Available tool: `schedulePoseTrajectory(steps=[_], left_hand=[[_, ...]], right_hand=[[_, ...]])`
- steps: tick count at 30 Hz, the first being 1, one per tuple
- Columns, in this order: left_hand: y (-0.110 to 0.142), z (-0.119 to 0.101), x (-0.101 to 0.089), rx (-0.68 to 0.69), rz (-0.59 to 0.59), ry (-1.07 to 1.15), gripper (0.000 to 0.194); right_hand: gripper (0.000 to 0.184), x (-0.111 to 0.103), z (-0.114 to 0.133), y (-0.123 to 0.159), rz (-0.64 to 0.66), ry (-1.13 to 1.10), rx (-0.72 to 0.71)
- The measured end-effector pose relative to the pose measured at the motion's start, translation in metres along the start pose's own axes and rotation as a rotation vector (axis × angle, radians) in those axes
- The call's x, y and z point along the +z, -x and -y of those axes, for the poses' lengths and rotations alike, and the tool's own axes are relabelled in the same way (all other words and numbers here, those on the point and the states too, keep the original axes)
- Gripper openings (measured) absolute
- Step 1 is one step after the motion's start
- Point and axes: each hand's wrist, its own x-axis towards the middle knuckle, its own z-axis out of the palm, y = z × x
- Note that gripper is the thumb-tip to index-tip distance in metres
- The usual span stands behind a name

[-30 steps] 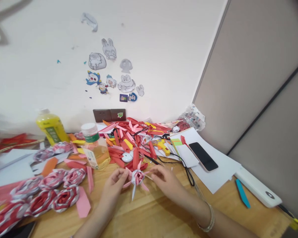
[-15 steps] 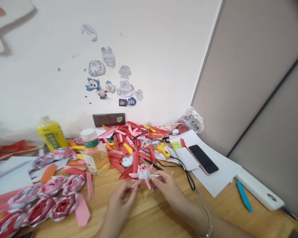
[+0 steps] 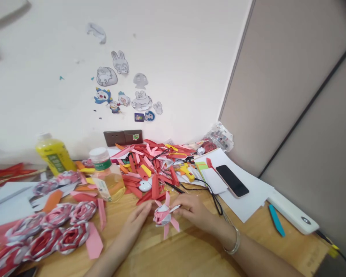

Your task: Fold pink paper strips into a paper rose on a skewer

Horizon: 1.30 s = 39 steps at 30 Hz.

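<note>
A folded paper flower [image 3: 162, 216], pink and white with strips sticking out around a rolled centre, is held over the wooden table between my hands. My right hand [image 3: 190, 209] pinches a white strip at the flower's right side; a bracelet circles that wrist. My left hand [image 3: 138, 216] is closed at the flower's left edge, its fingertips partly hidden behind the strips. Beyond the flower spreads a pile of red, pink and yellow folded paper strips [image 3: 155, 186]. To the left lie several finished-looking paper roses, red-and-white [image 3: 74, 236] and pink-and-white [image 3: 83, 212].
A bottle of amber drink [image 3: 111, 181] and a yellow bottle [image 3: 54, 156] stand back left. A yellow glue gun [image 3: 187, 172] with a black cord lies behind my right hand. Farther right are a phone [image 3: 232, 181] on white paper, a white power strip [image 3: 294, 213] and a teal strip [image 3: 276, 220].
The flower has tipped over to the left, so its centre now faces sideways. My left hand has shifted to its upper left side. The view has turned slightly right.
</note>
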Motion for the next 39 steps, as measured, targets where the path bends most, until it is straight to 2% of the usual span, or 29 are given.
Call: schedulePoseTrajectory(steps=[2, 6, 10, 13, 17, 19, 21, 24, 26, 30, 35, 39], left_hand=[[0.000, -0.001, 0.005, -0.043, 0.088, 0.074, 0.034], [0.003, -0.001, 0.012, -0.027, 0.125, 0.194, 0.035], [0.005, 0.000, 0.015, 0.022, 0.068, 0.115, 0.033], [0.008, -0.003, 0.017, 0.047, 0.009, 0.046, 0.029], [0.011, -0.009, 0.019, 0.085, 0.067, -0.068, 0.025], [0.012, -0.009, 0.018, 0.096, 0.109, -0.081, 0.023], [0.012, -0.005, 0.017, 0.097, 0.092, -0.038, 0.022], [0.011, 0.001, 0.014, 0.107, -0.109, 0.092, 0.025], [0.012, 0.001, 0.015, 0.105, -0.156, 0.099, 0.025], [0.013, -0.010, 0.023, 0.121, -0.040, -0.103, 0.016], [0.014, -0.013, 0.030, 0.092, -0.119, -0.114, 0.012], [0.013, -0.010, 0.028, 0.194, -0.155, -0.140, 0.009]], right_hand=[[0.025, 0.001, -0.001, -0.001, 0.050, -0.008, 0.000], [0.021, 0.003, -0.001, -0.002, 0.071, -0.120, 0.078], [0.017, 0.004, 0.001, -0.002, 0.009, -0.289, 0.253], [0.011, 0.007, 0.005, -0.001, -0.059, -0.346, 0.297], [0.006, 0.009, 0.009, -0.001, -0.088, -0.393, 0.341], [0.008, 0.009, 0.011, -0.002, -0.076, -0.369, 0.349], [0.010, 0.008, 0.012, -0.002, -0.069, -0.293, 0.337], [0.011, 0.007, 0.014, -0.003, -0.045, -0.099, 0.282], [0.010, 0.008, 0.015, -0.002, -0.023, 0.025, 0.241], [0.006, 0.014, 0.017, 0.000, -0.006, 0.091, 0.222], [0.006, 0.017, 0.027, 0.000, -0.044, 0.141, 0.188], [0.004, 0.016, 0.032, 0.000, -0.084, 0.171, 0.133]])
